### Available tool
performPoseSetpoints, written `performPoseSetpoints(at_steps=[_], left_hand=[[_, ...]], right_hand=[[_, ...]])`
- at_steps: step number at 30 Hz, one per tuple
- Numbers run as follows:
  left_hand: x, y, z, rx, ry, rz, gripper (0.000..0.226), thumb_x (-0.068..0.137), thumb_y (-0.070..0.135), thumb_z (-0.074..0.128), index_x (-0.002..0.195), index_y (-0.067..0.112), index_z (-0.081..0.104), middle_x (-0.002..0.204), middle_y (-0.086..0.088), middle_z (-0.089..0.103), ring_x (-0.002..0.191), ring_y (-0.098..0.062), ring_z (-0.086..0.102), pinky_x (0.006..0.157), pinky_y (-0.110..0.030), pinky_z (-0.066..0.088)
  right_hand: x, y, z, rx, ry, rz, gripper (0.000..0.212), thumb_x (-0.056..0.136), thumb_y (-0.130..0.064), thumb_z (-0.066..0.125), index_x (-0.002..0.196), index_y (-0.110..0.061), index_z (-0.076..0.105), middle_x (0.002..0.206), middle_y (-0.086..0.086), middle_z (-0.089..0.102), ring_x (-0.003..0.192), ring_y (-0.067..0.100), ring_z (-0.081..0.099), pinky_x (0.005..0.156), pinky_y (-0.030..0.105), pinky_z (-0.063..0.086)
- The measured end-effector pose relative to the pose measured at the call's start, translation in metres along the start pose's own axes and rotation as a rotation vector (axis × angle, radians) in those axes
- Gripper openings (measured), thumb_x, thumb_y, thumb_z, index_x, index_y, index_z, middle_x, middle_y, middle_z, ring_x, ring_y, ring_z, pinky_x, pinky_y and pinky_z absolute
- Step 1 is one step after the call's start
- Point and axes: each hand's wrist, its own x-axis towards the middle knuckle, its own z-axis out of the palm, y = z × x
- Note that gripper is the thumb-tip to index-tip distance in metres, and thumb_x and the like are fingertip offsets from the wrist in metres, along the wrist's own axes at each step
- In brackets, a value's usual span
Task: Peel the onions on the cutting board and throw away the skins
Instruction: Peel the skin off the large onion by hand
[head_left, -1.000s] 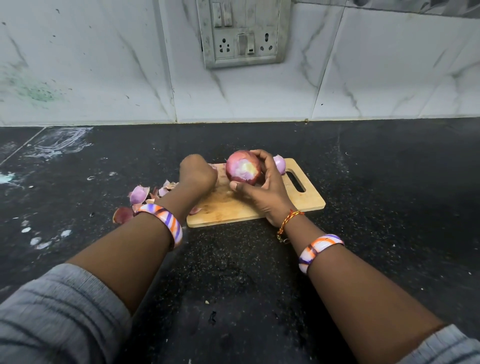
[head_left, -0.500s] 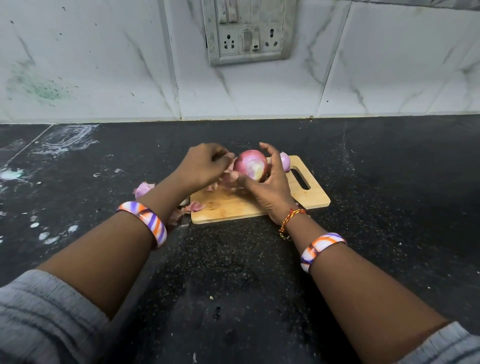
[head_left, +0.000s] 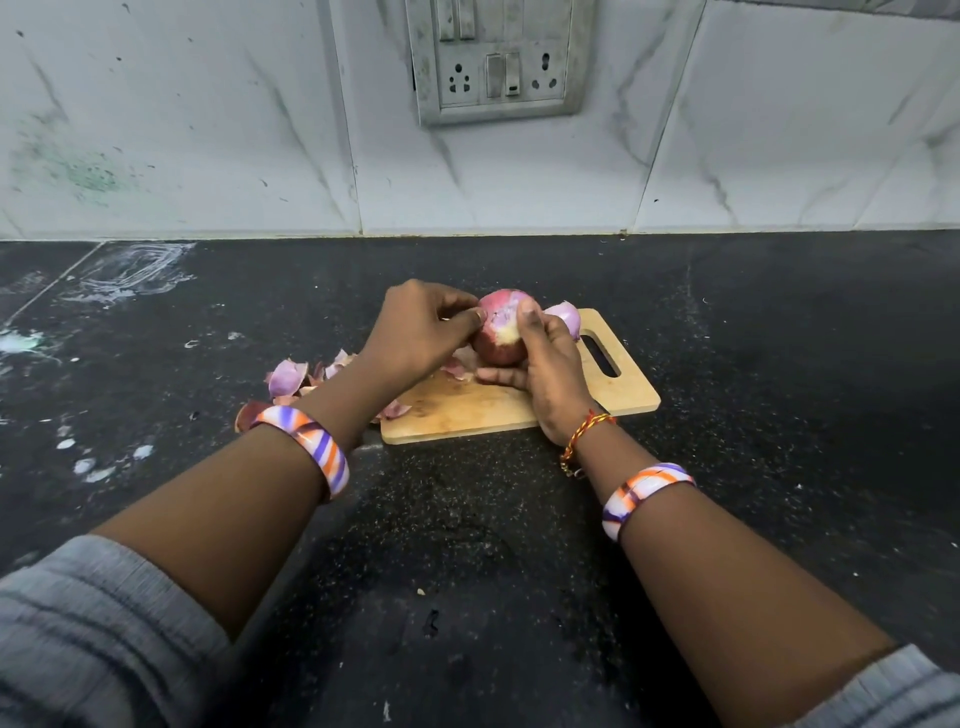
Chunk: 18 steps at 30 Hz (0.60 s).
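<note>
Just one view here, a wide-angle cam worn on the person's head, looking forward and down. It faces the tiled wall (head_left: 208, 130) with the socket plate (head_left: 496, 57) at top centre, and the dark worktop (head_left: 779, 338) fills the lower part. Both forearms reach in from the bottom edge, close to the lens; the cutting board (head_left: 519, 410) sits mid-frame, a bit further out. Edges bend from the wide lens.

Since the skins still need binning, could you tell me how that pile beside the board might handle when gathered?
The onion skins look thin and curled, so probably very light and brittle. They lie as loose separate flakes on the counter, so they would likely scatter or crumble rather than lift together.
</note>
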Motion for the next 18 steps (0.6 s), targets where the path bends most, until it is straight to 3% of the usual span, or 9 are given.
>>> performPoseSetpoints(at_steps=[2, 4, 12, 14, 18], left_hand=[[0.0018, 0.0028, -0.0005, 0.054, 0.039, 0.026, 0.022, 0.083, 0.012, 0.064, 0.103, 0.005, 0.070, 0.093, -0.009, 0.072, 0.075, -0.007, 0.063, 0.067, -0.009, 0.049], [0.0025, 0.0049, 0.0006, 0.102, 0.036, 0.032, 0.022, 0.079, 0.013, 0.066, 0.100, 0.006, 0.071, 0.093, -0.008, 0.072, 0.076, -0.005, 0.062, 0.064, -0.004, 0.044], [-0.0011, 0.0079, 0.0029, 0.182, 0.091, 0.088, 0.018, 0.071, 0.010, 0.069, 0.084, -0.001, 0.074, 0.078, -0.020, 0.071, 0.074, -0.030, 0.068, 0.068, -0.043, 0.056], [0.0001, 0.0073, 0.0045, 0.212, 0.096, 0.097, 0.018, 0.070, 0.013, 0.068, 0.077, -0.003, 0.072, 0.070, -0.021, 0.069, 0.070, -0.033, 0.067, 0.064, -0.043, 0.055], [0.0001, 0.0072, 0.0037, 0.307, 0.067, 0.198, 0.028, 0.068, 0.028, 0.058, 0.071, 0.003, 0.072, 0.059, -0.011, 0.067, 0.056, -0.024, 0.062, 0.054, -0.030, 0.048]], right_hand=[[-0.0004, 0.0004, 0.0010, 0.000, -0.009, 0.002, 0.038, 0.097, -0.035, 0.043, 0.121, -0.005, 0.039, 0.103, 0.014, 0.061, 0.064, 0.021, 0.069, 0.057, 0.026, 0.058], [0.0000, 0.0009, 0.0016, -0.004, -0.013, -0.001, 0.043, 0.097, -0.035, 0.044, 0.123, -0.002, 0.038, 0.109, 0.021, 0.061, 0.066, 0.021, 0.070, 0.059, 0.027, 0.059], [0.0005, 0.0009, 0.0014, -0.021, -0.018, -0.018, 0.032, 0.096, -0.032, 0.045, 0.114, -0.007, 0.039, 0.108, 0.020, 0.060, 0.070, 0.023, 0.068, 0.063, 0.031, 0.059], [0.0010, 0.0015, 0.0018, -0.011, -0.017, -0.023, 0.030, 0.096, -0.032, 0.046, 0.112, -0.007, 0.039, 0.110, 0.024, 0.060, 0.067, 0.021, 0.069, 0.061, 0.030, 0.059], [0.0020, 0.0038, 0.0002, 0.037, -0.010, -0.056, 0.019, 0.096, -0.028, 0.049, 0.100, -0.011, 0.041, 0.104, 0.025, 0.058, 0.068, 0.018, 0.068, 0.063, 0.037, 0.060]])
